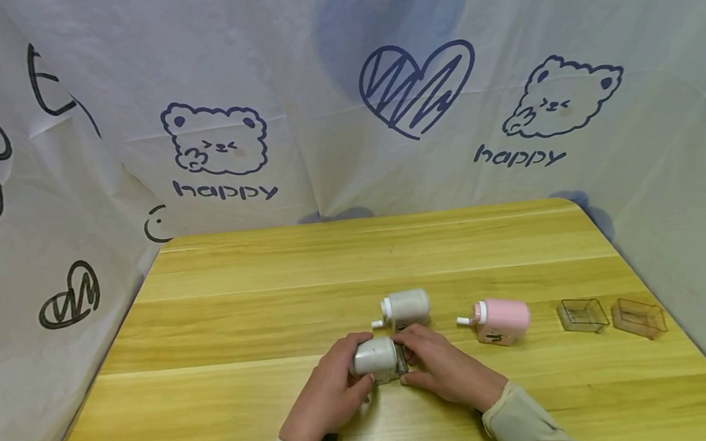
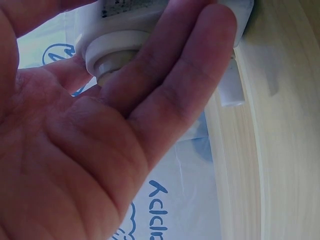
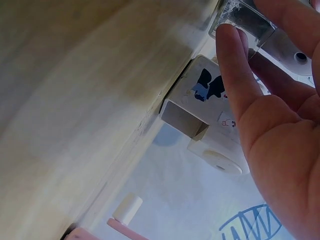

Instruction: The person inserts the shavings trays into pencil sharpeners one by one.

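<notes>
L grip (image 1: 332,387) curled round wht sharpener (image 1: 375,356); R grip (image 1: 437,368) pinching clr drawer (image 3: 250,21) by sharpener's R end, R nearer; sharpener's long axis approx L–R

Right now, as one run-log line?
left hand: grips near white sharpener | right hand: holds clear bin at its end | behind: second white sharpener | rightward: pink sharpener

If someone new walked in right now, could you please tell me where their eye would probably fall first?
Probably on the bold blue heart drawing, high on the pale backdrop behind the table. Next, perhaps, the pink device, to the right on that table. Near the table's front, the left grip holds a white device and the right grip holds a clear box at that device's right end.
</notes>
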`<state>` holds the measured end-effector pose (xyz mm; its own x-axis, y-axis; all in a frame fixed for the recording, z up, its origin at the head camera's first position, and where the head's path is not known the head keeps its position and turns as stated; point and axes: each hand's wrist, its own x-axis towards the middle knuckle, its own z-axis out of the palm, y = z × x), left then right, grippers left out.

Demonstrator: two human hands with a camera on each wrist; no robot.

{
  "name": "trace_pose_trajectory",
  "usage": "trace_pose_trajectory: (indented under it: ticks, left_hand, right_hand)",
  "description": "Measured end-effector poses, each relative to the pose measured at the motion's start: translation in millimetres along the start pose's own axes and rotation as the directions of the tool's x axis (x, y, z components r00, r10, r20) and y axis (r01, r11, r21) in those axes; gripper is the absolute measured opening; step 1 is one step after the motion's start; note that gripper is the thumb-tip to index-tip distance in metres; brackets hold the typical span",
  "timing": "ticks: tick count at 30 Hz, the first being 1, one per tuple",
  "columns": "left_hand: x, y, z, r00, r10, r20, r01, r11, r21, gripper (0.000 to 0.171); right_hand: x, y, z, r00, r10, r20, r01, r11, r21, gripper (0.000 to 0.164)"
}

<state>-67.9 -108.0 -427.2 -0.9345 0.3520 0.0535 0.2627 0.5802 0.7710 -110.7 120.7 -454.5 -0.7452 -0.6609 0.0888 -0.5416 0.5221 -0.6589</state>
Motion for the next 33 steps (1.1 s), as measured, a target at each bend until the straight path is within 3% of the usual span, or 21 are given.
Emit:
trace_pose_trajectory:
  ticks: [10,33]
  left_hand:
    - [0.1,-2.2,3.0,1.0,-0.023,0.001,0.023,1.0,0.011,0.049]
    - [0.7,0.0,3.5,1.0,0.0,-0.024,0.001,0.999,0.042,0.048]
  right_hand:
    - [0.9,-0.2,-0.2,1.0,0.011,0.007,-0.011,1.0,-0.023,0.058]
    - [6.4,-0.5,-0.5,1.0,-0.015,0.012,0.016,0.999,-0.049,0.057]
